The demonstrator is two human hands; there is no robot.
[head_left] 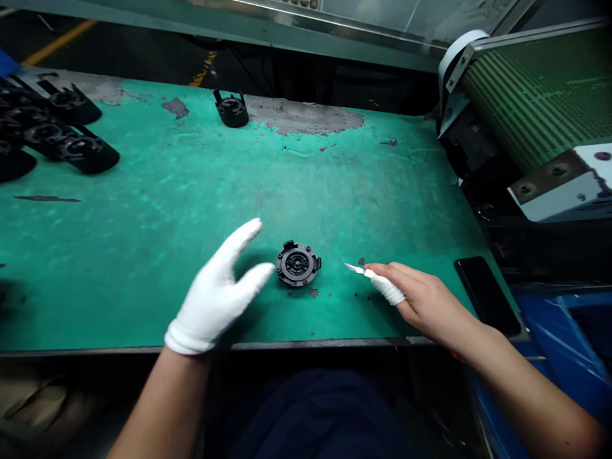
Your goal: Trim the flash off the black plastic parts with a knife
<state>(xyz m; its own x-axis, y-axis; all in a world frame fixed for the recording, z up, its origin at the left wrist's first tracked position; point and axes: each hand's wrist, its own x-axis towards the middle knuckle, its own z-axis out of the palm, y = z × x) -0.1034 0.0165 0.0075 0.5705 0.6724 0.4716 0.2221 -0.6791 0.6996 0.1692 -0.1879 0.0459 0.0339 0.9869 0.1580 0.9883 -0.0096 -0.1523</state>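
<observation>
A round black plastic part [297, 264] with small tabs on its rim lies on the green tabletop [335, 191]. My left hand [217, 293], in a white glove, is just left of it, thumb and fingers apart and nothing between them; the thumb tip comes near the part's edge. To the right of the part, my right hand [415, 290] grips a small knife [354, 268], its blade pointing left toward the part. White wrapping covers the right thumb.
Black cup-shaped parts [90, 153] are grouped at the left, and a single black housing [232, 109] stands near the back edge. A dark phone [486, 294] lies at the right. A green conveyor belt [540, 95] rises at the upper right, beside blue plastic [564, 344] below.
</observation>
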